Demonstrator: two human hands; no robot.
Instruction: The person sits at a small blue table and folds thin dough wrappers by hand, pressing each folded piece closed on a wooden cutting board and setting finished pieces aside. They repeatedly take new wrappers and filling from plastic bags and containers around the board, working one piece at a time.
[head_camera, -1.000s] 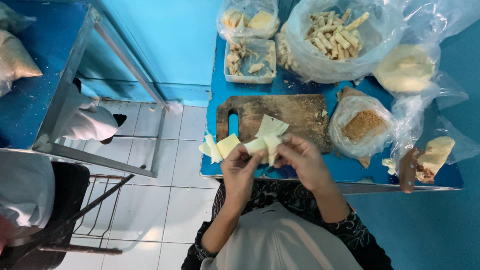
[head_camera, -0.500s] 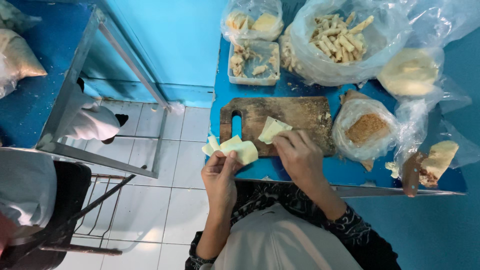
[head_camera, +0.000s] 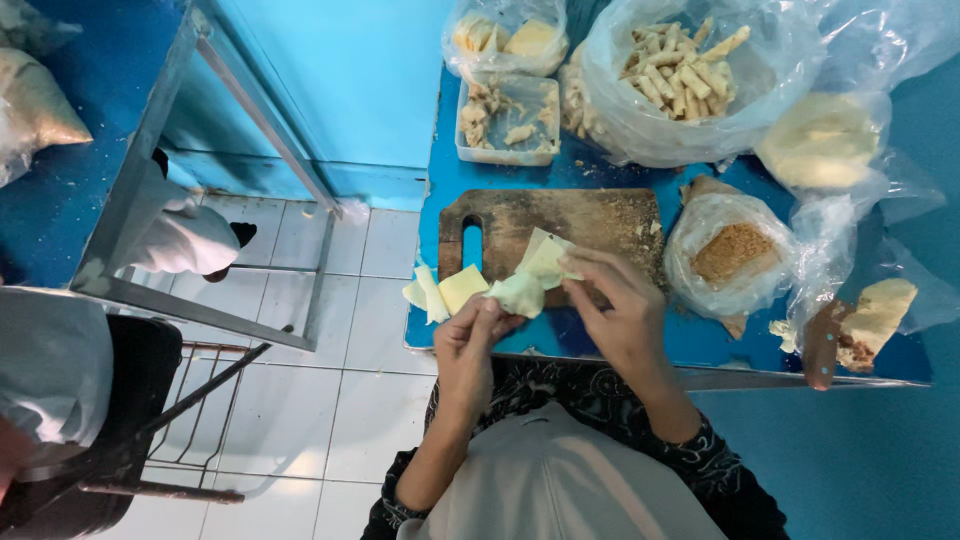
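Both hands pinch one pale wrapper (head_camera: 528, 285) over the cutting board's (head_camera: 560, 225) near edge: left hand (head_camera: 470, 340) grips its lower corner, right hand (head_camera: 615, 300) its upper side.

rough wood board (head_camera: 560, 225), glossy plastic bags (head_camera: 700, 90).

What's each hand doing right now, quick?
Left hand: closed, pinching the pale dough sheet.
Right hand: fingers curled onto the same sheet over the wooden cutting board.

A small food-preparation kitchen is shown: bagged rolled snacks (head_camera: 680, 75) behind a cutting board (head_camera: 560, 225) on a blue tabletop (head_camera: 500, 175).
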